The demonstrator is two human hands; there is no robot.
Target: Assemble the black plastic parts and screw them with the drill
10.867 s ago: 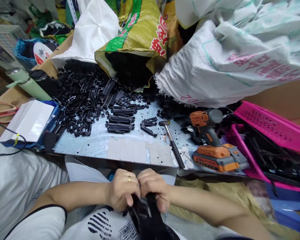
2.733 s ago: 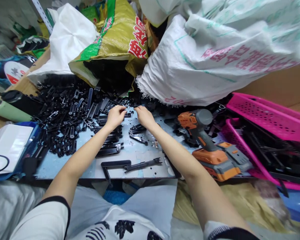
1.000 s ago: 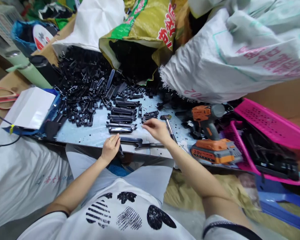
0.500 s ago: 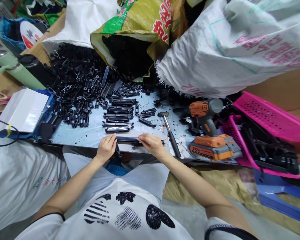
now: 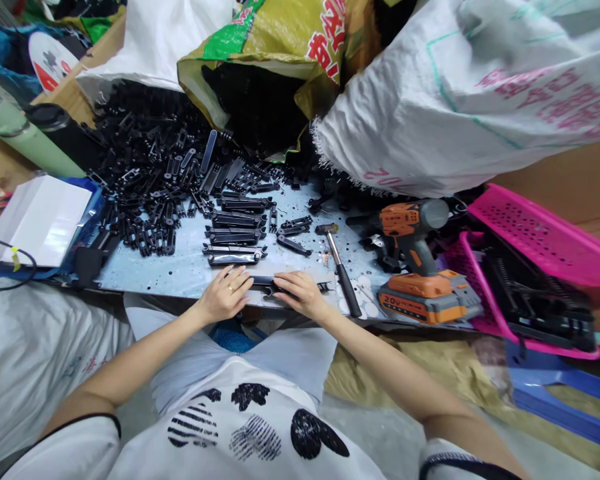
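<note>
Both hands are at the front edge of the work table, on a long black hinged bar (image 5: 263, 281) lying crosswise. My left hand (image 5: 226, 294), with a ring on one finger, has its fingers bent over the left end and hides it. Over the right part curl the fingers of my right hand (image 5: 303, 293); the bar's forked tip sticks out past them. Just beyond my hands lies a stack of similar black folded arms (image 5: 235, 255), in rows. A hammer (image 5: 344, 270) with a black handle rests to the right of my right hand.
An orange cordless drill (image 5: 413, 257) stands on the right, beside a pink basket (image 5: 485, 287) of black parts. Loose black links (image 5: 150, 193) heap at the back left. Open sacks (image 5: 260, 60) lean over the table's back. A white box (image 5: 40, 220) sits at left.
My left hand has moved right along the bar, its fingers going from a pinch at the end to lying over it. My right hand's fingers now curl over the bar too.
</note>
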